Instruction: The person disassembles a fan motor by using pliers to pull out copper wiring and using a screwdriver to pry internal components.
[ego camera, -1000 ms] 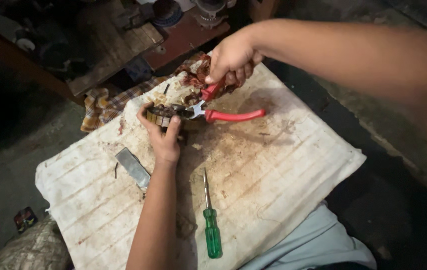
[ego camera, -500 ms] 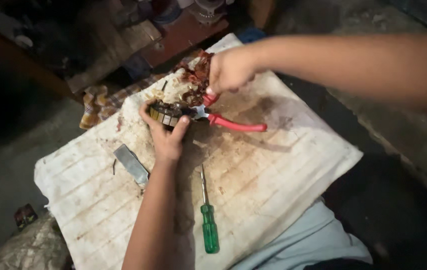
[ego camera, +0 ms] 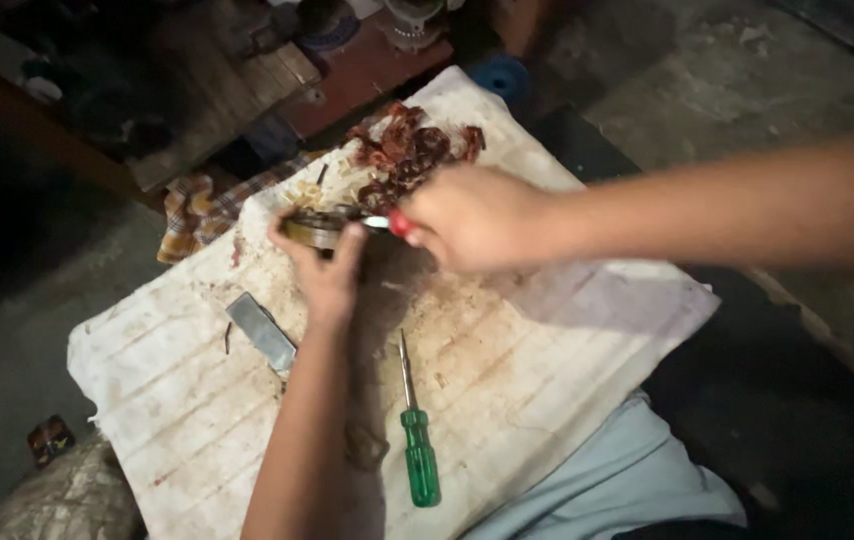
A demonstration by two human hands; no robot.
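Nearest the camera, a green-handled screwdriver (ego camera: 417,440) lies loose on the stained white board (ego camera: 567,350) that serves as a tabletop, its tip pointing toward the work. It sits just beside the left forearm, so a shift of that arm could knock it off the near edge. A little farther, to the left of the arm, a flat grey metal blade or file (ego camera: 262,333) rests on the board, its end close to the elbow line, and a sideways drag of the arm could catch on it.

Beyond these, the left hand (ego camera: 325,272) is closed around a small round metal part (ego camera: 312,229), pinning it against the board. The right hand (ego camera: 472,215) is clenched on red-handled pliers (ego camera: 392,223), whose nose meets the part; the view is blurred, so whether the nose has actually bitten on it cannot be told. The fingers of the left hand sit right beside the plier tip, and a slip under force could drive the steel into them, or send the part skidding.

Farther still, a heap of reddish copper wire scraps (ego camera: 409,150) sits at the board's far edge, touching the work area; loose strands could snag the tool or spill to the floor.
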